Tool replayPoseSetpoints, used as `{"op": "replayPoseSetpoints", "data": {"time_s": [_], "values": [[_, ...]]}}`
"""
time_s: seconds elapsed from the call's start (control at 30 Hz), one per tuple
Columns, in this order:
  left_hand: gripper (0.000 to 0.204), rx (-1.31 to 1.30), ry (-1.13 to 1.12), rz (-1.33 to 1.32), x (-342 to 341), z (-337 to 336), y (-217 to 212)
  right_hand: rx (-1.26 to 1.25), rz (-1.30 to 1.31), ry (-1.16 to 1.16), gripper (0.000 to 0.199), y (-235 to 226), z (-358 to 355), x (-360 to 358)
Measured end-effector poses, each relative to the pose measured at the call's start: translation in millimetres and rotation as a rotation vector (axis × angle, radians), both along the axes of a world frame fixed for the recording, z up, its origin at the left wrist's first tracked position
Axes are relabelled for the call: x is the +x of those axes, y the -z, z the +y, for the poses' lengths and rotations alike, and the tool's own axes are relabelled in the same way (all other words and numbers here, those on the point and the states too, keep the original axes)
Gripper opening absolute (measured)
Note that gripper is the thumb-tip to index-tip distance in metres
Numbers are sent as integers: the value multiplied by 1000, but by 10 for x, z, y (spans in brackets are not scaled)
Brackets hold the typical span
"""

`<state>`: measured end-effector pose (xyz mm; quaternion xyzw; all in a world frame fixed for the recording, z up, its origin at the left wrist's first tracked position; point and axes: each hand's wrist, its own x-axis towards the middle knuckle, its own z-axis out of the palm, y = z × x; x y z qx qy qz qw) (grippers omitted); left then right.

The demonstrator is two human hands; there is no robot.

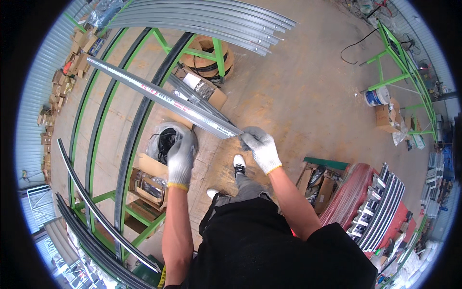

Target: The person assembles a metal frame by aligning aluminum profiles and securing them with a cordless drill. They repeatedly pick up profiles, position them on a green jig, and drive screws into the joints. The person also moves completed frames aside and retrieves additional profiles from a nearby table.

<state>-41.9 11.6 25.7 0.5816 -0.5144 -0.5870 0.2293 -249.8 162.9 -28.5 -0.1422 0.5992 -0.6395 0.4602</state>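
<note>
Setting: workshop, bare concrete floor (298,96), green metal frame (96,120) at left.
Right fingers (251,137): gloved, pinching near end of long grey metal profile (163,98).
Left hand (181,156): gloved, fingers curled loosely, just under profile, contact unclear.
Profile: lifted, running from centre to upper left of frame.
Progress: picked up, not set down anywhere yet.
Nearby: stacked profiles (211,19) at top, cardboard boxes (149,185) below.

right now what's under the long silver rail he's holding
Below the silver rail: green frame, an open cardboard box, bare floor. The box's contents under the rail are hidden.
</note>
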Motion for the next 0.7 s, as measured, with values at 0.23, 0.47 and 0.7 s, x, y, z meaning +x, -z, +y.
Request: {"op": "replayPoseSetpoints", "data": {"time_s": [0.23, 0.47, 0.7], "values": [[33, 270, -19, 72, -673, -111, 228, -145, -194, -14, 20, 138, -49, 15], [38, 296, 3, 139, -727, -115, 291, 28, -88, -151, 27, 154, -156, 178], [37, 240, 2, 120, -778, -109, 272, 85, 177, -205, 34, 226, -309, 290]]}}
